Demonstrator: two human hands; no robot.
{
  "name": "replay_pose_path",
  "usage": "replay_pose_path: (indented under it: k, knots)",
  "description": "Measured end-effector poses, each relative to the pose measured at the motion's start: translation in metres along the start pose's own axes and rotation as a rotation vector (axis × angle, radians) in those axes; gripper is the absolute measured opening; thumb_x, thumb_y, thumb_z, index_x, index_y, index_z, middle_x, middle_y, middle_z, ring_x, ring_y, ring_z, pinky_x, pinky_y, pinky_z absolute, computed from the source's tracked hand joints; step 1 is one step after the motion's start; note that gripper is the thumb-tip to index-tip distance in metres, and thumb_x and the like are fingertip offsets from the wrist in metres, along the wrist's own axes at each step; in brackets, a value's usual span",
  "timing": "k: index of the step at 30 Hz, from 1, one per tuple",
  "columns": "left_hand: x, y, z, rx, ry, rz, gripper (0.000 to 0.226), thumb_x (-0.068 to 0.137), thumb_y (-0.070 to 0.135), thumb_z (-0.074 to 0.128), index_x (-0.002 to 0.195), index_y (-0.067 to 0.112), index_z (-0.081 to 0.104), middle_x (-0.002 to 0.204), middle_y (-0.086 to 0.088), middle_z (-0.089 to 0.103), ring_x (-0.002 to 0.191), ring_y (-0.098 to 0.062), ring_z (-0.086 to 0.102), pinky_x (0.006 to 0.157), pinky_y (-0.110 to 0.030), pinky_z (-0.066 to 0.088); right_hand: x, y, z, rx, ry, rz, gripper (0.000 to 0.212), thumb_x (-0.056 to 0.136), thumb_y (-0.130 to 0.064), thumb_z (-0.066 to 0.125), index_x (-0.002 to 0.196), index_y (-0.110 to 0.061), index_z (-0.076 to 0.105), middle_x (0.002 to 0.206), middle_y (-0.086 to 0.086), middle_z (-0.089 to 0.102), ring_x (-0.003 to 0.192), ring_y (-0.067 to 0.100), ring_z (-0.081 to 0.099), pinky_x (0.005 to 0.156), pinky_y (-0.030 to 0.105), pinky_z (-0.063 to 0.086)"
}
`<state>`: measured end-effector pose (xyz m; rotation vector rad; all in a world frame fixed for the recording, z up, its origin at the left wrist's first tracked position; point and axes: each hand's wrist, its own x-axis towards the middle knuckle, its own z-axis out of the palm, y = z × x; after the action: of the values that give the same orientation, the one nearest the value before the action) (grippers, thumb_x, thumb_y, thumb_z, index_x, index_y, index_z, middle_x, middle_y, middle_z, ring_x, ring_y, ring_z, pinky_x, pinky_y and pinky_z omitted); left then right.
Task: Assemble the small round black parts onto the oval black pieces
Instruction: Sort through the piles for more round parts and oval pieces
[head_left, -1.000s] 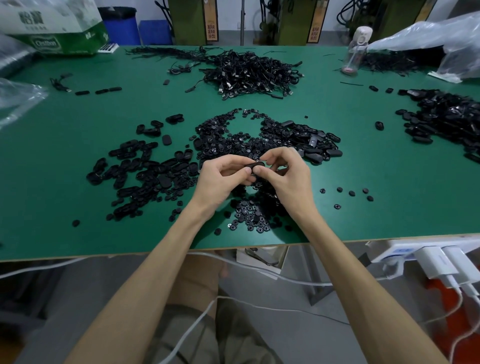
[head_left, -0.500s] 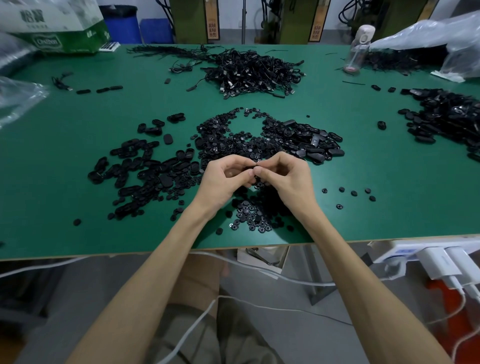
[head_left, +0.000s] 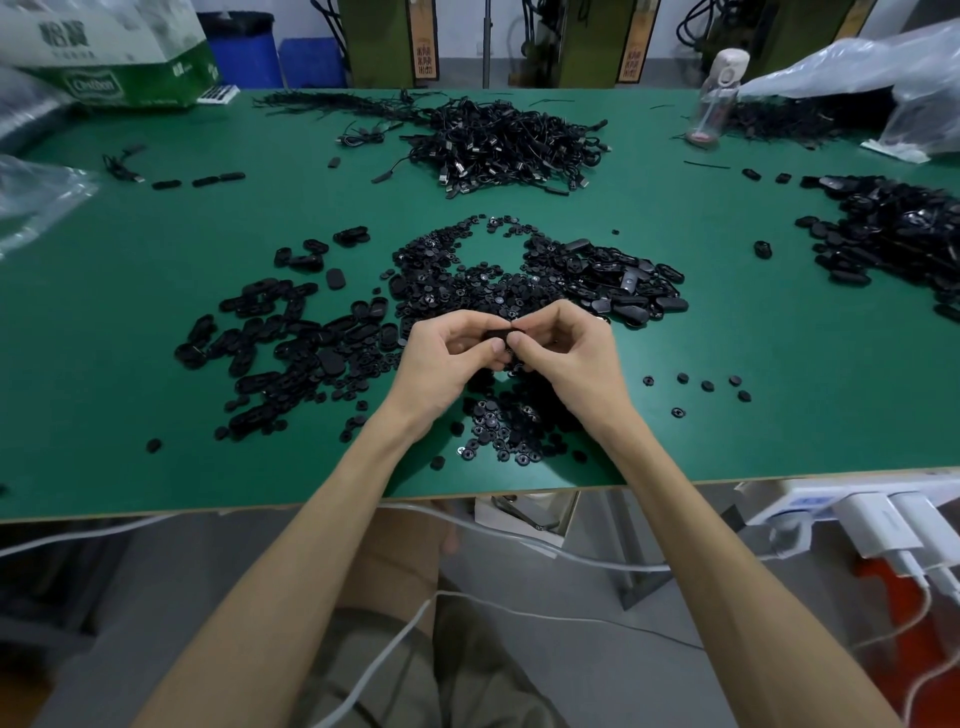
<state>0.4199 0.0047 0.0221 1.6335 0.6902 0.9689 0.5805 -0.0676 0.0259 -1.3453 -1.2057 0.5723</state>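
The left hand (head_left: 447, 358) and right hand (head_left: 566, 358) together pinch one oval black piece (head_left: 496, 334) over the green table (head_left: 727, 322); heaps of small round black parts (head_left: 467, 280) at 12 o'clock and ovals (head_left: 280, 343) at 9 o'clock suggest much work remains.

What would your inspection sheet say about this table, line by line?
Surface: green table, mostly covered in parts.
Job's things: oval pieces heaped left, round parts heaped in the middle.
Clutter: plastic bag, bottle and box along the far edge.
Grips: left hand and right hand both pinch one black piece.
Cables: black cable heap on the table; white cable hanging below it.
Surroundings: blue bin behind the table.
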Motion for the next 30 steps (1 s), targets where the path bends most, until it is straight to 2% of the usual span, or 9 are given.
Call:
replay_pose_path:
  k: [4,8,14,20,24,27,30]
  knots:
    - [-0.0006,0.0011,0.0007,0.010,0.005,0.013,0.022,0.094,-0.006,0.068,0.115,-0.002,0.072,0.092,-0.017,0.077,0.082,-0.018,0.075,0.081,-0.028,0.061,0.0009,0.0010,-0.0005,0.007,-0.012,-0.011,0.014,0.088,-0.007,0.079,0.099,-0.007,0.071,0.089,0.008,0.075,0.081,0.020,0.069,0.080,0.042,0.060]
    - [-0.0008,0.0017,0.0001,0.000,0.002,0.019,0.022,0.094,-0.005,0.068,0.116,-0.005,0.072,0.092,-0.016,0.077,0.082,-0.018,0.076,0.080,-0.027,0.061,0.0016,0.0012,-0.0006,0.015,-0.012,-0.005,0.016,0.088,-0.007,0.081,0.100,-0.005,0.071,0.087,0.010,0.074,0.079,0.020,0.068,0.078,0.042,0.060]
    - [-0.0010,0.0003,0.0007,0.009,0.014,0.013,0.019,0.092,-0.001,0.074,0.111,0.000,0.075,0.090,-0.013,0.079,0.082,-0.022,0.077,0.079,-0.030,0.062,0.0004,0.0017,-0.0018,0.069,0.000,0.000,0.011,0.088,-0.007,0.081,0.095,-0.003,0.074,0.084,0.011,0.077,0.077,0.028,0.072,0.072,0.034,0.060]
    - [-0.0011,0.0007,0.0007,0.013,0.022,0.007,0.018,0.092,-0.001,0.074,0.109,0.002,0.075,0.089,-0.012,0.079,0.081,-0.021,0.078,0.077,-0.028,0.061,-0.0004,0.0005,-0.0020,0.074,-0.010,-0.001,0.009,0.089,-0.007,0.079,0.096,-0.004,0.075,0.086,0.012,0.077,0.083,0.038,0.073,0.077,0.042,0.062]
    - [-0.0014,0.0015,0.0023,0.062,0.051,0.000,0.018,0.092,-0.003,0.071,0.104,0.010,0.075,0.088,-0.009,0.079,0.079,-0.019,0.077,0.079,-0.029,0.062,-0.0017,-0.0021,0.0012,0.039,-0.039,-0.010,0.006,0.091,-0.003,0.075,0.096,-0.005,0.074,0.083,0.009,0.077,0.079,0.029,0.074,0.075,0.039,0.062]
    - [-0.0014,0.0025,0.0037,0.114,0.083,-0.004,0.022,0.090,-0.003,0.070,0.098,0.017,0.075,0.090,-0.011,0.078,0.082,-0.032,0.075,0.082,-0.042,0.063,-0.0032,-0.0038,0.0027,-0.005,-0.055,-0.019,0.009,0.089,-0.002,0.076,0.092,-0.009,0.073,0.080,0.002,0.076,0.074,0.014,0.072,0.073,0.030,0.059]
    - [-0.0012,0.0034,0.0048,0.148,0.091,-0.008,0.021,0.089,-0.004,0.069,0.098,0.014,0.075,0.093,-0.011,0.077,0.086,-0.038,0.073,0.086,-0.050,0.061,-0.0039,-0.0051,0.0036,-0.042,-0.052,-0.022,0.010,0.087,-0.002,0.078,0.088,-0.010,0.072,0.079,-0.001,0.074,0.074,0.013,0.070,0.071,0.028,0.057]
